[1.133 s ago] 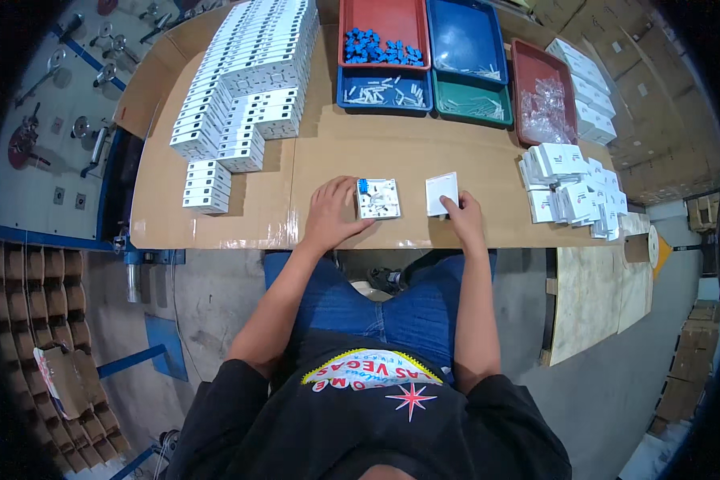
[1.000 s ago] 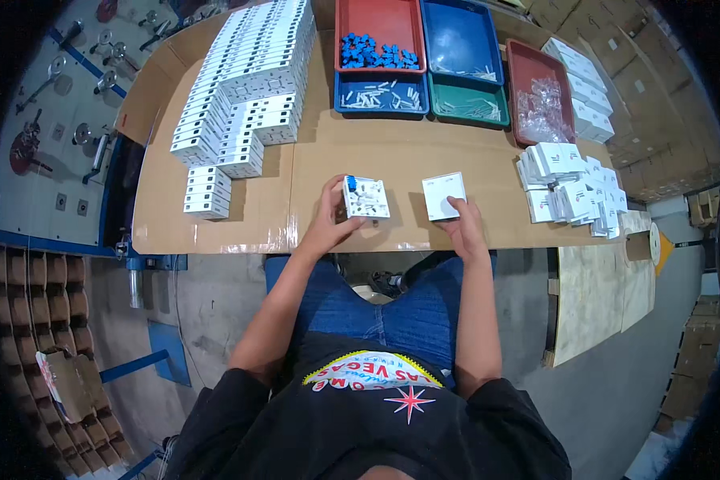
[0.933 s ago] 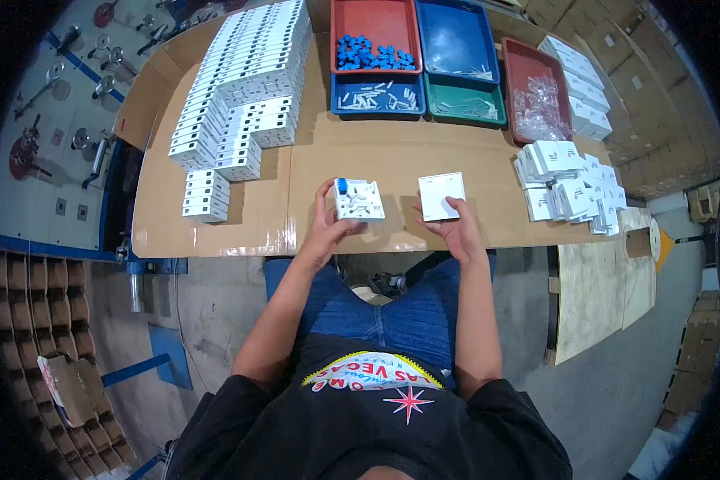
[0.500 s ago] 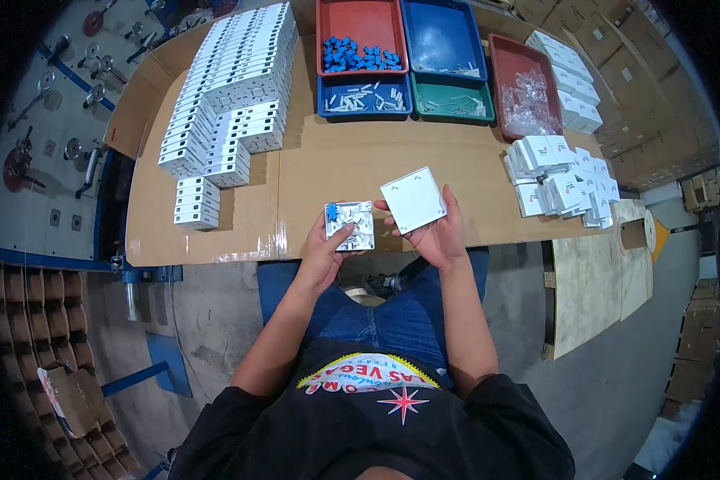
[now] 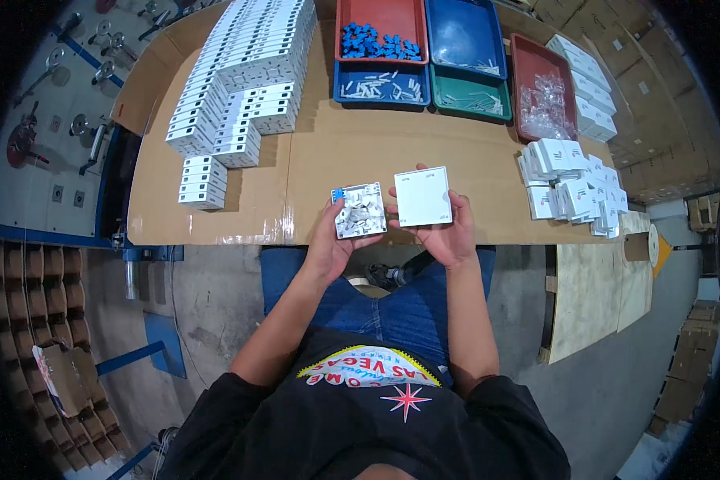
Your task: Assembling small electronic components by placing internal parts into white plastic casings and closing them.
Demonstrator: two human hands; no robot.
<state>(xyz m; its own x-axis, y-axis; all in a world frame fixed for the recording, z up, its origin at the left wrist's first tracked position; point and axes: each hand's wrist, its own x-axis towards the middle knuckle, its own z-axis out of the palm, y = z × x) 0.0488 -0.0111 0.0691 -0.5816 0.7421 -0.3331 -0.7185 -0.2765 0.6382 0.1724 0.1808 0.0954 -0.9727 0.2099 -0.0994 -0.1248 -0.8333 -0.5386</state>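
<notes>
My left hand point(image 5: 326, 252) is closed on a shallow square white plastic housing point(image 5: 362, 213), its open side facing up. Inside it are white moulded parts, and a small blue connector point(image 5: 338, 194) sits at the far left corner by my thumb. Just to the right, my right hand point(image 5: 454, 238) grips a flat square white cover plate point(image 5: 422, 197) from beneath and along its right edge. The two pieces are side by side, slightly apart, above the near edge of the cardboard-covered table point(image 5: 256, 224).
At the back left stand stacked white boxes point(image 5: 256, 64). Trays hold blue connectors point(image 5: 368, 42), white pins point(image 5: 384, 86), thin rods point(image 5: 472, 102) and clear plastic bags point(image 5: 546, 108). On the right lie a heap of small white packets point(image 5: 568, 180) and white boxes point(image 5: 592, 88).
The cover plate has turned to sit squarer to me. My left thumb has moved off the housing's middle to its left side, exposing the inside. My view has shifted slightly.
</notes>
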